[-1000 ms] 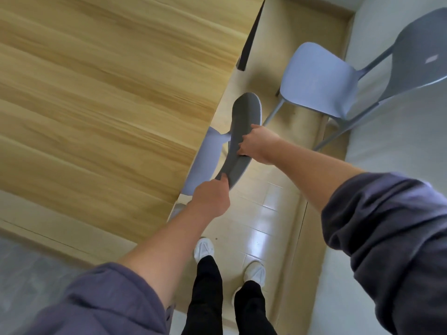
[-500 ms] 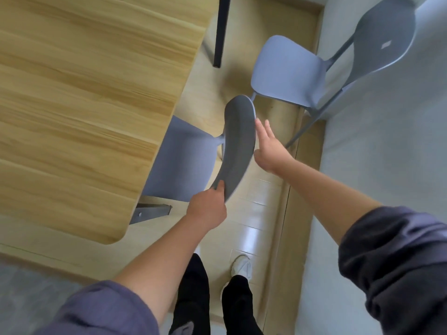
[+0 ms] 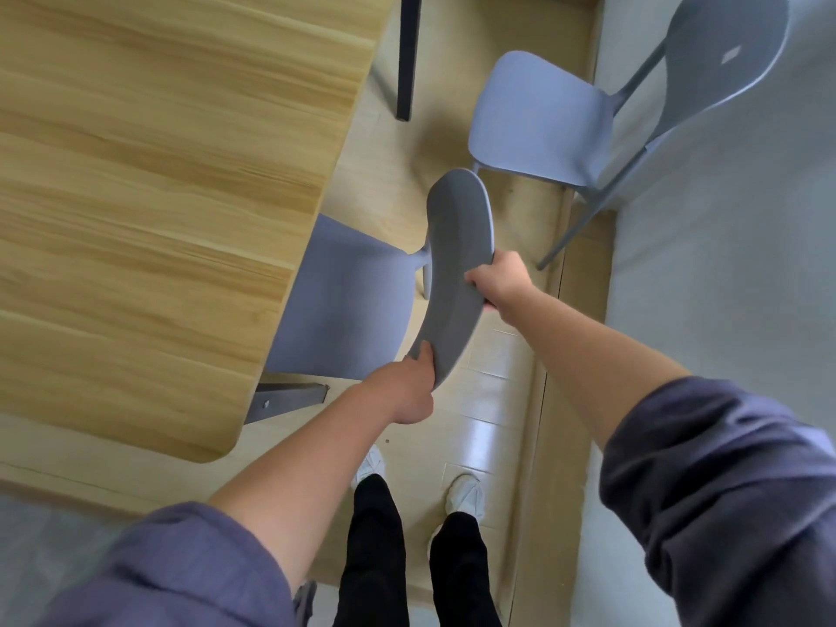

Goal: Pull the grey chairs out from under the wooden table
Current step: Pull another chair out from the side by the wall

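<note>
I see two grey chairs beside the wooden table point(image 3: 172, 196). The near grey chair point(image 3: 353, 310) has its pale seat partly tucked beneath the table's edge, most of it showing. Its darker, curved backrest point(image 3: 457, 273) faces me, top rim toward the camera. The far grey chair point(image 3: 543, 124) stands clear of the table, seat fully exposed, its rounded backrest point(image 3: 724, 52) close to the pale wall, with a small diamond-shaped cutout. Thin grey legs angle down to the floor. The table's top is light wood grain, with a rounded near corner and a dark leg point(image 3: 407, 56).
</note>
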`<action>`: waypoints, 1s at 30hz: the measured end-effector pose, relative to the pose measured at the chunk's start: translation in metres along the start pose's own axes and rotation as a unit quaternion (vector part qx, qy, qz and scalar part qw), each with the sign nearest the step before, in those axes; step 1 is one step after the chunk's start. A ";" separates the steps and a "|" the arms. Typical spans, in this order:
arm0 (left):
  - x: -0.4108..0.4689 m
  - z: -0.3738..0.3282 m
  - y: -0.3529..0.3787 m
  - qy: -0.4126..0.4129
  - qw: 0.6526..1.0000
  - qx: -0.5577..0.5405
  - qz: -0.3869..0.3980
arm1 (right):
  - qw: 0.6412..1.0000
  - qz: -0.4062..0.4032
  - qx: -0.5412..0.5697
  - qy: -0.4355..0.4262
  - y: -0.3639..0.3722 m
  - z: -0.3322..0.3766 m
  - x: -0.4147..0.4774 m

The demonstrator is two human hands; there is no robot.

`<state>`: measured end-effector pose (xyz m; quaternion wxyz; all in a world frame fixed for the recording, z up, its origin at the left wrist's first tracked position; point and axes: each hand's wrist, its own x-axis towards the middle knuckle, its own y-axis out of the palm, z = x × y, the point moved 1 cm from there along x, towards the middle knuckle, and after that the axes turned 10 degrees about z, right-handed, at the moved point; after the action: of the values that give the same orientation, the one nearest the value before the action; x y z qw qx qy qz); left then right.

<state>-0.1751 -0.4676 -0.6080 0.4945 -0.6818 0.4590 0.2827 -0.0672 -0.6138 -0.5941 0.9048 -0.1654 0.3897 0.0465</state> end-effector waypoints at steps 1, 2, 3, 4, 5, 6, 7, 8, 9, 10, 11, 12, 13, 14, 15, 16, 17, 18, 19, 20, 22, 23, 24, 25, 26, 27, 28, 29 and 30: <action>0.001 -0.008 0.001 0.001 1.000 0.002 0.005 | 1.000 -0.006 -0.004 -0.001 -0.006 -0.004 0.001; 0.001 -0.015 0.003 0.003 1.000 0.003 0.009 | 1.000 -0.012 -0.010 0.000 -0.012 -0.008 0.000; 0.003 -0.026 0.006 0.008 1.000 0.002 0.010 | 1.000 -0.018 -0.016 0.001 -0.021 -0.014 -0.001; 0.004 -0.036 0.009 0.012 1.000 0.002 0.009 | 1.000 -0.021 -0.021 0.003 -0.030 -0.019 -0.002; 0.006 -0.047 0.013 0.017 1.000 0.003 0.007 | 0.999 -0.024 -0.025 0.005 -0.040 -0.024 -0.004; 0.009 -0.057 0.017 0.022 1.000 0.008 0.007 | 0.999 -0.025 -0.027 0.007 -0.050 -0.030 -0.006; 0.012 -0.069 0.021 0.029 0.999 0.015 0.008 | 0.999 -0.028 -0.028 0.009 -0.062 -0.036 -0.009; 0.015 -0.080 0.025 0.036 0.999 0.021 0.010 | 0.999 -0.032 -0.030 0.010 -0.073 -0.042 -0.011; 0.019 -0.095 0.029 0.044 0.999 0.026 0.011 | 0.999 -0.040 -0.032 0.012 -0.088 -0.050 -0.014; 0.021 -0.105 0.032 0.048 0.998 0.028 0.010 | 0.998 -0.044 -0.037 0.011 -0.097 -0.055 -0.016; 0.023 -0.116 0.035 0.052 0.998 0.027 0.009 | 0.998 -0.050 -0.040 0.013 -0.107 -0.061 -0.019; 0.024 -0.131 0.038 0.058 0.998 0.026 0.011 | 0.997 -0.056 -0.042 0.014 -0.120 -0.067 -0.022; 0.026 -0.142 0.041 0.062 0.998 0.023 0.012 | 0.997 -0.061 -0.042 0.016 -0.129 -0.072 -0.025; 0.028 -0.155 0.044 0.068 0.997 0.021 0.016 | 0.997 -0.068 -0.040 0.019 -0.141 -0.078 -0.028; 0.030 -0.166 0.048 0.074 0.997 0.019 0.018 | 0.996 -0.074 -0.039 0.021 -0.152 -0.084 -0.031; 0.033 -0.175 0.051 0.077 0.997 0.019 0.020 | 0.996 -0.080 -0.040 0.022 -0.161 -0.089 -0.032; 0.037 -0.187 0.054 0.081 0.996 0.021 0.021 | 0.995 -0.088 -0.040 0.024 -0.172 -0.095 -0.034; 0.040 -0.196 0.057 0.084 0.996 0.024 0.021 | 0.994 -0.094 -0.042 0.026 -0.181 -0.100 -0.036; 0.043 -0.204 0.060 0.087 0.996 0.027 0.019 | 0.994 -0.100 -0.045 0.028 -0.189 -0.104 -0.037; 0.046 -0.215 0.063 0.091 0.995 0.032 0.017 | 0.993 -0.106 -0.049 0.031 -0.199 -0.109 -0.039; 0.049 -0.229 0.068 0.096 0.994 0.039 0.014 | 0.991 -0.115 -0.055 0.034 -0.212 -0.117 -0.042; 0.050 -0.235 0.070 0.099 0.994 0.042 0.015 | 0.991 -0.119 -0.058 0.036 -0.218 -0.120 -0.043; 0.052 -0.240 0.072 0.101 0.994 0.044 0.017 | 0.990 -0.123 -0.061 0.039 -0.223 -0.123 -0.045; 0.053 -0.247 0.073 0.104 0.993 0.045 0.020 | 0.989 -0.128 -0.063 0.043 -0.229 -0.127 -0.046; 0.055 -0.250 0.074 0.104 0.993 0.045 0.022 | 0.988 -0.132 -0.063 0.046 -0.232 -0.130 -0.047; 0.056 -0.255 0.076 0.106 0.993 0.045 0.025 | 0.988 -0.135 -0.060 0.048 -0.237 -0.133 -0.048; 0.057 -0.259 0.077 0.108 0.993 0.045 0.026 | 0.987 -0.138 -0.058 0.051 -0.241 -0.136 -0.048; 0.058 -0.263 0.078 0.109 0.993 0.045 0.027 | 0.987 -0.141 -0.057 0.053 -0.244 -0.138 -0.048; 0.059 -0.267 0.080 0.108 0.993 0.046 0.029 | 0.986 -0.144 -0.058 0.055 -0.248 -0.141 -0.049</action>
<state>-0.2407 -0.7450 -0.5967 0.4644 -0.6712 0.5421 0.2000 -0.1456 -0.8924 -0.5838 0.8682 -0.2747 0.4071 -0.0712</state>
